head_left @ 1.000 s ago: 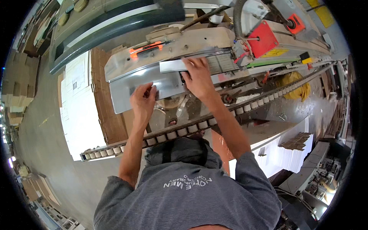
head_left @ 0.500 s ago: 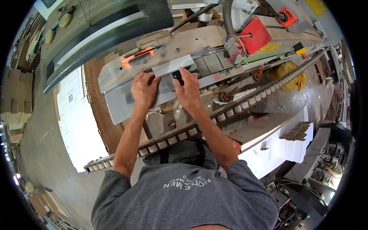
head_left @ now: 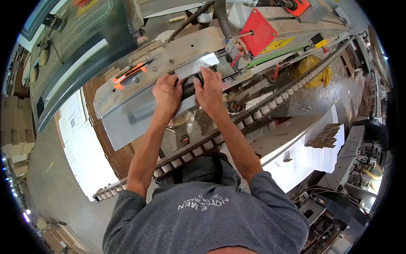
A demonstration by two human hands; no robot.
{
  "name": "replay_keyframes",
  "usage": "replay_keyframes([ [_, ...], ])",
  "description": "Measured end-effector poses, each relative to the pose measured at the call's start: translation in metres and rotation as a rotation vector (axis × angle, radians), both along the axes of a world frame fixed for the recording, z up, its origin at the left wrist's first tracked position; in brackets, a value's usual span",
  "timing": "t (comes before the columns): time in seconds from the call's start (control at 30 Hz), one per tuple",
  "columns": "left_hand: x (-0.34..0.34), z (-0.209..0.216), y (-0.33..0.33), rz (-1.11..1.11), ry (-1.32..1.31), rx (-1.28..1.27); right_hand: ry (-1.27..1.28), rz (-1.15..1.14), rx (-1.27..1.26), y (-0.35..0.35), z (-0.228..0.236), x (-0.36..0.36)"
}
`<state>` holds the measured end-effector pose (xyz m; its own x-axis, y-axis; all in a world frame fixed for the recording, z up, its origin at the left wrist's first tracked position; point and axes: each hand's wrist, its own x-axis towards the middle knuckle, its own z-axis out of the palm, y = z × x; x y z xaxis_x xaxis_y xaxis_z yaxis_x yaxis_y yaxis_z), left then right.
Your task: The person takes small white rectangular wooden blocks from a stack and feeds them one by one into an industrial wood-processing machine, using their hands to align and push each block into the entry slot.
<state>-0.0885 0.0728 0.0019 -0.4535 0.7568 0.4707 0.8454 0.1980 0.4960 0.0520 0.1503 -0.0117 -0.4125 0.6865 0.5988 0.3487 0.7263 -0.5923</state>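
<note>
One narrow pale piece (head_left: pixel 201 63) lies along the far edge of the grey metal bed (head_left: pixel 127 125), toward its right end; its long axis slants from lower left to upper right. Two hands work it: the left hand (head_left: pixel 168 95), fingers curled, at its left end; the right hand (head_left: pixel 209 89), thumb and forefinger apart, at its near edge. Whether either grip pinches, I cannot tell. Bare metal stretches to the bed's left edge.
</note>
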Motion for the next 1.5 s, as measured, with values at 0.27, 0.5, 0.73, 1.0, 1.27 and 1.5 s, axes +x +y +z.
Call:
replay_keyframes([
  [0.27, 0.036, -0.006, 0.071, -0.123, 0.014, 0.062, -0.126, -0.101, -0.038, 0.037, 0.001, 0.036],
  [0.5, 0.065, -0.005, 0.117, -0.162, -0.033, -0.003, -0.069, 0.145, -0.286, -0.019, 0.035, 0.105],
  [0.73, 0.063, 0.001, 0.091, -0.160, -0.451, -0.109, -0.117, -0.429, -0.399, -0.084, 0.021, 0.287],
  [1.0, 0.042, -0.013, -0.029, -0.259, -0.390, -0.005, -0.796, -0.888, -0.586, -0.151, 0.010, 0.512],
  [1.27, 0.075, -0.009, -0.039, -0.343, -0.299, 0.061, -0.756, -0.781, -0.457, -0.170, -0.041, 0.558],
  [1.5, 0.094, 0.023, -0.065, -0.161, -0.463, 0.068, -0.654, -0.641, -0.441, -0.134, 0.026, 0.461],
])
